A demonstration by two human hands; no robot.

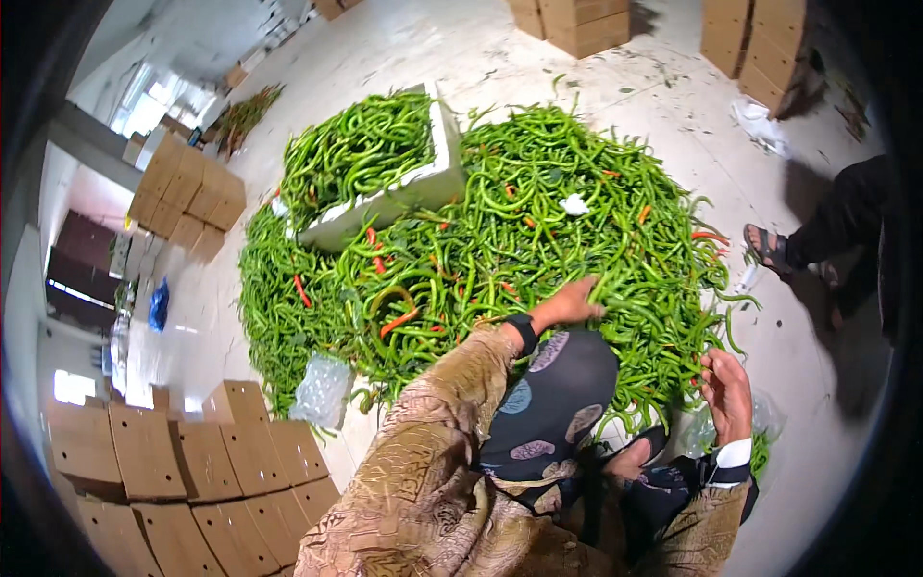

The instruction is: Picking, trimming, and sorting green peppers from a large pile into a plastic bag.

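Observation:
A broad heap of green chili peppers [558, 240], with a few red and orange ones mixed in, spreads over the floor in front of me. My left hand [574, 300] is at the heap's near side, above my bent knee, its fingers closed on a green chili pepper [630, 308] that is slightly blurred. To the right, my right hand [728, 389] is raised beside the heap's edge, fingers loosely curled and nothing visible in them. Just below it, a clear plastic bag [767, 415] holds some green peppers and is partly hidden by my wrist.
A white foam box [385, 213] full of green peppers sits tilted in the heap. Another clear plastic bag [324, 391] lies at the near left. Cardboard boxes [207, 462] are stacked at lower left, with others behind. A person's sandalled foot [766, 248] is at the right.

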